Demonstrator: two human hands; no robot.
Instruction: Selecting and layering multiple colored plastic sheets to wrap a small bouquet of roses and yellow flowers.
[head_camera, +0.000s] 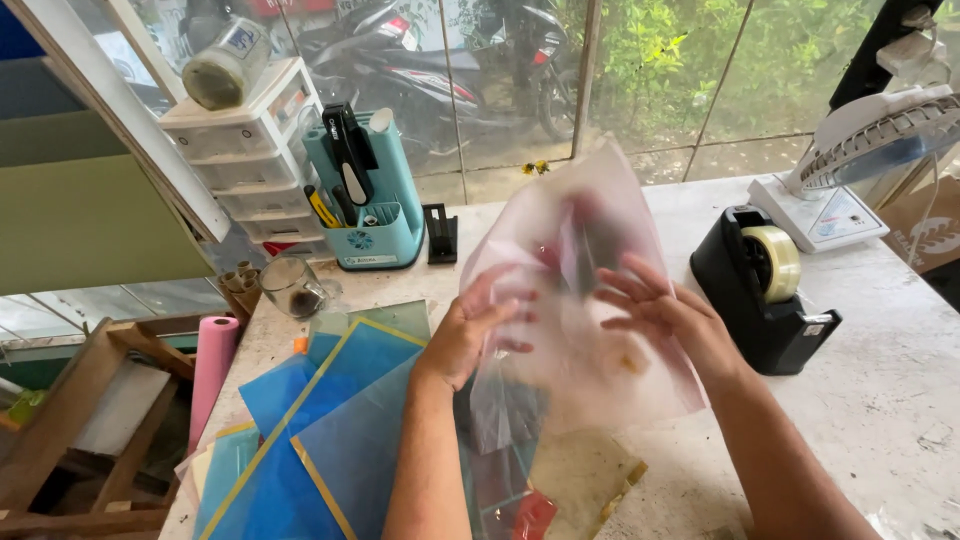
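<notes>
My left hand (478, 330) and my right hand (665, 315) hold up a large translucent plastic bag (575, 290) above the white worktable (880, 400). The left hand pinches the bag's left edge. The right hand lies against its right side with fingers spread. Dark and pink shapes show dimly through the bag; I cannot tell what they are. Beneath the bag lie blue plastic sheets with yellow edges (330, 430) and a yellowish sheet (580, 475).
A black tape dispenser (765, 290) stands right of my hands. A teal desk organiser with scissors and pens (365, 195), a small white drawer unit (250, 160), a glass mug (293, 288), a pink roll (212, 365) and a white desk fan (865, 150) ring the table.
</notes>
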